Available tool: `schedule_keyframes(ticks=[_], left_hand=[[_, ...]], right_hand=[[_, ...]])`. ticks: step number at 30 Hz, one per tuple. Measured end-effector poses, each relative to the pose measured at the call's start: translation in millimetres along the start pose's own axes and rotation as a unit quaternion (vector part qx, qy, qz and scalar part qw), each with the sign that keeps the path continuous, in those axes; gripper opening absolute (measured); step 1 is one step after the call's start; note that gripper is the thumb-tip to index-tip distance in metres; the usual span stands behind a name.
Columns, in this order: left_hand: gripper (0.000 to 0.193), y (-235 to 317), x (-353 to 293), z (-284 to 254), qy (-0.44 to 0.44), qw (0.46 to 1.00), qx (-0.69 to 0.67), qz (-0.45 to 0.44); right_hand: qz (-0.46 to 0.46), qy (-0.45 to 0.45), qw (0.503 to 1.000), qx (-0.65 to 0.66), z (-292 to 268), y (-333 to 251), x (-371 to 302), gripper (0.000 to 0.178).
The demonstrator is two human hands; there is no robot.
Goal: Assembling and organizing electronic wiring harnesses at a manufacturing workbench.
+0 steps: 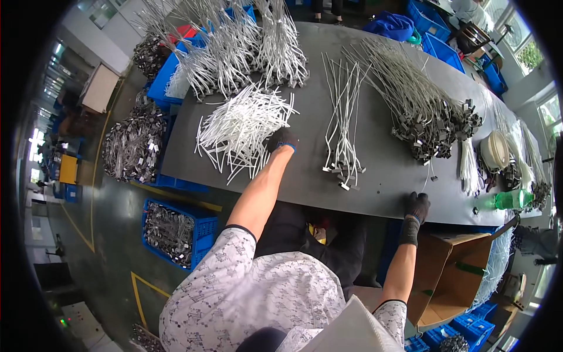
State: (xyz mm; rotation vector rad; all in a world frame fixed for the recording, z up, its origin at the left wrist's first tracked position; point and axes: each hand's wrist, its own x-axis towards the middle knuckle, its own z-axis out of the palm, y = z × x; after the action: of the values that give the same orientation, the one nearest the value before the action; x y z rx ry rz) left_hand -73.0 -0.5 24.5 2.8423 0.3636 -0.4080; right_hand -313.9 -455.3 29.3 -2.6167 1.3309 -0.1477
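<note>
My left hand, in a dark glove, reaches across the dark grey table into a loose pile of white cable ties; its fingers are curled at the pile's right edge. Whether it grips any ties is hidden. My right hand, also gloved, rests on the table's near edge with fingers bent over it, holding nothing I can see. A small bundle of grey wires with metal clips lies between the two hands.
A large heap of clipped wires covers the right side, more bundles the far left. Blue crates of parts stand on the floor at left. An open cardboard box sits under the right edge. A green bottle lies at far right.
</note>
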Motion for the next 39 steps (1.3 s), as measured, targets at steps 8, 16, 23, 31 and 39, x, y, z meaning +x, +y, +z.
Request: schedule_keyframes(ticks=[8,16,23,31,39], left_hand=[[0.038,-8.1,-16.3,2.4,-0.05,0.996,-0.063,-0.031],[0.021,-37.1,-15.6,50.3,-0.127,0.898,-0.416,-0.065],[0.007,-15.5,-102.7,64.1,-0.331,0.493,-0.803,-0.04],[0.009,127.0,-187.4,-20.0,-0.275,0.446,-0.851,0.026],[0.016,110.7,-179.6,-56.0,0.036,0.566,-0.814,0.126]], right_hand=[[-0.13,-0.107,0.948,0.271,21.4,94.2,-75.6,0.019],[-0.095,-0.258,0.961,-0.031,85.8,284.7,-292.7,0.039],[-0.134,-0.323,0.934,0.072,71.7,265.4,-334.4,0.027],[-0.244,-0.18,0.953,0.003,0.1,86.8,-242.8,0.023],[-0.184,-0.289,0.938,-0.056,24.9,137.6,-255.7,0.024]])
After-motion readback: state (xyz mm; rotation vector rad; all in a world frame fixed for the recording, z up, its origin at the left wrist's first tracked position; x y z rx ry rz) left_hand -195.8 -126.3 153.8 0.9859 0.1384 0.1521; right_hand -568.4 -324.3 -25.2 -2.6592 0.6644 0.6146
